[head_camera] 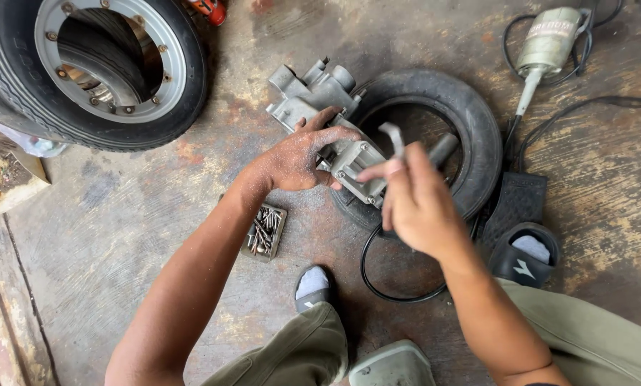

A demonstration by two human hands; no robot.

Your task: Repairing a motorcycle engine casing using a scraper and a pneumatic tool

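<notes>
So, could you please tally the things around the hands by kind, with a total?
Tyres: 2, a wheel with rim and a bare tyre
Metal engine part: 1
Tray of bolts: 1
Power tool: 1
Sandals: 2
Total: 7

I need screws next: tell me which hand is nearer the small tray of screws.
Left. The left hand rests on the grey metal part just above the tray of screws; the right hand is farther right.
</notes>
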